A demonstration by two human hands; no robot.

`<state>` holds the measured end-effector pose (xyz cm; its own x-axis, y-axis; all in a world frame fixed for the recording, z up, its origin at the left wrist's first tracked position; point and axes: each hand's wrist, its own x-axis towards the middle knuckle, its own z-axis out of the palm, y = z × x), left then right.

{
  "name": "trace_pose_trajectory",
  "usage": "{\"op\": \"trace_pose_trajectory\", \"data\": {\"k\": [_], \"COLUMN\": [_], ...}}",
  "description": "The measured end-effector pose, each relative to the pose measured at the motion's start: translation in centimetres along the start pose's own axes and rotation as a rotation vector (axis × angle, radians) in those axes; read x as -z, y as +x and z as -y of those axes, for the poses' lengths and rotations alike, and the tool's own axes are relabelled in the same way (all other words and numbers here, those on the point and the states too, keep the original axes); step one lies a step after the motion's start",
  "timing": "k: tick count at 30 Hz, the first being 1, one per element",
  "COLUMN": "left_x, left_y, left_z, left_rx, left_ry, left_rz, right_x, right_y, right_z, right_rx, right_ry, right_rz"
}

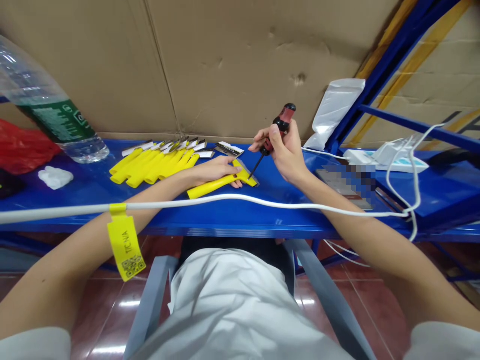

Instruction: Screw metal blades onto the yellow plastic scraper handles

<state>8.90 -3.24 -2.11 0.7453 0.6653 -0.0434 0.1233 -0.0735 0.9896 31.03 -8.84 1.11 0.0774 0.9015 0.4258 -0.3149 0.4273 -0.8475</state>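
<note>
My left hand (219,170) grips a yellow-handled scraper (213,188) near its head, low over the blue table. A metal blade edge shows along the scraper's right side. Wrapped in my right hand (288,152) is a screwdriver (284,120) with a red and black handle, tilted down to the left. Its tip meets the scraper's head. To the left of my left hand lies a row of several yellow scrapers (150,165), their heads and labels toward the cardboard. A black-and-white packaged piece (229,149) lies just behind my left hand.
A large water bottle (56,110), a red plastic bag (22,147) and a crumpled white wad (55,177) stand at left. Cardboard (232,65) backs the table. A power strip (386,160) is at right, and a white cable (240,198) crosses in front of my arms.
</note>
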Motion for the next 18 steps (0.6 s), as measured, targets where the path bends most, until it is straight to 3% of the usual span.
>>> {"op": "trace_pose_trajectory", "data": {"k": [6,13,18], "left_x": [-0.2,0.4,0.4], "left_y": [-0.1,0.2,0.3], "left_z": [-0.1,0.3,0.3], "left_rx": [0.024,0.01,0.01], "left_ry": [-0.017,0.014,0.018], "left_rz": [-0.057,0.029,0.027], "right_x": [0.1,0.9,1.0], "right_y": [-0.2,0.7,0.8], "right_z": [-0.3,-1.7,-1.8], "right_rx": [0.11,0.381,0.399], "right_ry": [-0.088,-0.227,-0.272], "right_rz": [0.096,0.215,0.214]}}
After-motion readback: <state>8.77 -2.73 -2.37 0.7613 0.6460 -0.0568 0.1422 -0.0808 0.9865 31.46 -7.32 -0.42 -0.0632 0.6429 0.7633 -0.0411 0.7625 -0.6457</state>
